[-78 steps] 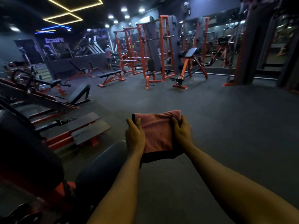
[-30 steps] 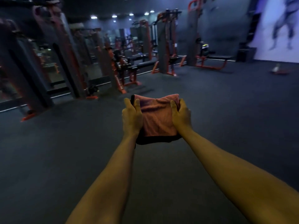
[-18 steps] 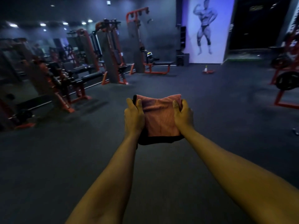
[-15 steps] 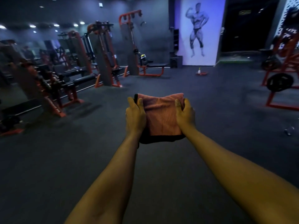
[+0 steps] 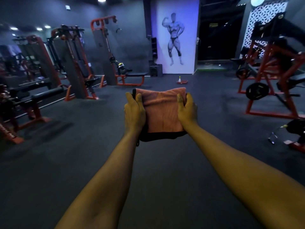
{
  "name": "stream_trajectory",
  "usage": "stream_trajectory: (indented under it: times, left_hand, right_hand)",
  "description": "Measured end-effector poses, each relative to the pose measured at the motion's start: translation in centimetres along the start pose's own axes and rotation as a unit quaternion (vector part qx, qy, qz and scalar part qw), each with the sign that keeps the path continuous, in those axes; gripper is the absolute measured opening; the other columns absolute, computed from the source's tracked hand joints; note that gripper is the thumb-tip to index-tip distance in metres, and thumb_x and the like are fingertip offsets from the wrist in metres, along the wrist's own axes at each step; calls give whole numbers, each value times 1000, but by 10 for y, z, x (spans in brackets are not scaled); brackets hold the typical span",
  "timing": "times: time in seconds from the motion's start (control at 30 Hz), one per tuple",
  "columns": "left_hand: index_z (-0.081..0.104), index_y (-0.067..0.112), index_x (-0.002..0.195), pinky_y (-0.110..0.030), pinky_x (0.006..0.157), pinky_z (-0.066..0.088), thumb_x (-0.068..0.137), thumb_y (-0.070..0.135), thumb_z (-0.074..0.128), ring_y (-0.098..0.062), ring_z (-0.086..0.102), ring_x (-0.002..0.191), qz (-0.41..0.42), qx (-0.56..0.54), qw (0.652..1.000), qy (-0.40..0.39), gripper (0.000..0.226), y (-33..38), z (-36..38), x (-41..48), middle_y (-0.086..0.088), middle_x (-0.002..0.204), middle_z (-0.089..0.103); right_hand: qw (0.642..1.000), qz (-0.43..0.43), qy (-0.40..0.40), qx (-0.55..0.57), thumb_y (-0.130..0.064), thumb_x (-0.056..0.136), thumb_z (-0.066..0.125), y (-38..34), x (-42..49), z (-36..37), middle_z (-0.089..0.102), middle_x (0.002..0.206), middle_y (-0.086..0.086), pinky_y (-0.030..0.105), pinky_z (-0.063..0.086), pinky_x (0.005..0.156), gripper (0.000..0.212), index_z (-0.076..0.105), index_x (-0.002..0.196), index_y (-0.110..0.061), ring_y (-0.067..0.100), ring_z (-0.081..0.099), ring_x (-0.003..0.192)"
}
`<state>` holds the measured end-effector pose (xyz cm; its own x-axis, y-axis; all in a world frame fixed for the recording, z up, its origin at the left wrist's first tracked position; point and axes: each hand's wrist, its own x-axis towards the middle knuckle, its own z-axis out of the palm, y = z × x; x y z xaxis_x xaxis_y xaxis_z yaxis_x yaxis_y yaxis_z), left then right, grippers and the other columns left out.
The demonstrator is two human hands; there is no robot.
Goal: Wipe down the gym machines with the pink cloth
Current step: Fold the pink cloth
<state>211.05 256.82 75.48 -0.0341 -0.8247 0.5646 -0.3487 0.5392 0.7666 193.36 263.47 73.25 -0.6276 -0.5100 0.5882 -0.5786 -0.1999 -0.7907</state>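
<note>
A folded pink cloth [image 5: 162, 111] with a dark layer under it is held out in front of me above the dark floor. My left hand [image 5: 134, 111] grips its left edge, and my right hand [image 5: 187, 109] grips its right edge. Orange-framed gym machines stand around: a cable machine with a bench [image 5: 115, 63] at the back left, padded machines [image 5: 41, 95] along the left, and a plate-loaded machine [image 5: 270, 76] on the right. None of them touches the cloth.
A white wall panel with a bodybuilder drawing [image 5: 175, 38] stands straight ahead. On the floor below it sit a small red tray and a bottle [image 5: 181, 80]. Dark rubber floor [image 5: 99, 162] spreads between the machine rows. A weight plate [image 5: 256, 90] hangs at the right.
The view has swung right from the benches and racks to the wall drawing and the right-hand machine. Both hands keep the same hold on the cloth.
</note>
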Motion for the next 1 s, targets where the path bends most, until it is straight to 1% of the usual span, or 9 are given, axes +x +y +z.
stream_trajectory:
  times: [0.07, 0.17, 0.23, 0.37, 0.43, 0.53, 0.63, 0.77, 1.0]
  left_hand:
    - [39, 16, 109, -51, 67, 51, 108, 45, 33, -39, 61, 82, 7, -10, 1000, -5, 30, -23, 21, 42, -16, 92, 62]
    - [42, 11, 116, -42, 64, 42, 108, 42, 34, -40, 61, 84, 14, -17, 1000, -12, 33, -48, 42, 102, -14, 92, 61]
    - [43, 10, 117, -40, 64, 40, 108, 42, 35, -39, 62, 84, 20, -22, 999, -23, 33, -68, 57, 145, -13, 90, 61]
    - [42, 11, 119, -48, 67, 51, 108, 45, 34, -34, 63, 81, 25, -29, 998, -43, 37, -102, 94, 227, -11, 89, 63]
    - [41, 11, 120, -49, 68, 52, 108, 45, 33, -33, 63, 81, 24, -34, 998, -51, 38, -122, 116, 261, -10, 89, 62]
    - [41, 14, 116, -52, 67, 55, 107, 48, 32, -32, 64, 78, 23, -39, 998, -52, 37, -157, 158, 308, -11, 87, 63]
    - [41, 12, 119, -46, 64, 52, 108, 47, 32, -28, 63, 77, 28, -36, 997, -60, 38, -188, 207, 363, -9, 87, 63]
    - [40, 9, 128, -36, 60, 43, 108, 48, 32, -26, 63, 76, 29, -27, 997, -60, 45, -219, 275, 444, -7, 86, 62]
    - [40, 8, 125, -46, 62, 51, 107, 49, 31, -34, 64, 77, 27, -23, 998, -55, 45, -261, 371, 563, -13, 88, 63]
  right_hand:
    - [1000, -7, 11, -4, -31, 108, 50, 15, 32, 34, 46, 68, -11, 9, 33, 50, 26, 46, 90, -12, 0, 44, 61]
    - [1000, -10, 29, -7, -32, 107, 50, 32, 74, 80, 46, 68, -9, 19, 33, 49, 26, 46, 90, -13, 1, 44, 60]
    - [999, -12, 39, -12, -31, 108, 50, 42, 103, 112, 45, 66, -9, 16, 33, 48, 26, 45, 90, -13, 2, 43, 58]
    - [998, -4, 55, -21, -30, 108, 49, 70, 163, 172, 45, 66, -10, 10, 34, 49, 24, 45, 91, -13, 0, 44, 58]
    - [998, -5, 60, -26, -30, 108, 50, 86, 192, 199, 45, 66, -11, 9, 33, 49, 24, 46, 91, -14, 0, 44, 59]
    - [998, -1, 56, -27, -29, 108, 50, 119, 234, 237, 46, 67, -11, 8, 33, 49, 22, 47, 92, -13, 0, 44, 60]
    - [998, 2, 61, -22, -30, 108, 49, 159, 286, 278, 47, 68, -10, 7, 35, 49, 22, 47, 93, -13, 1, 46, 60]
    - [998, 14, 65, -16, -29, 108, 50, 212, 367, 328, 46, 68, -10, 8, 33, 48, 23, 46, 91, -13, 1, 44, 59]
    - [998, 18, 63, -21, -31, 107, 50, 281, 493, 401, 48, 68, -11, 9, 33, 50, 25, 47, 90, -13, 0, 46, 61]
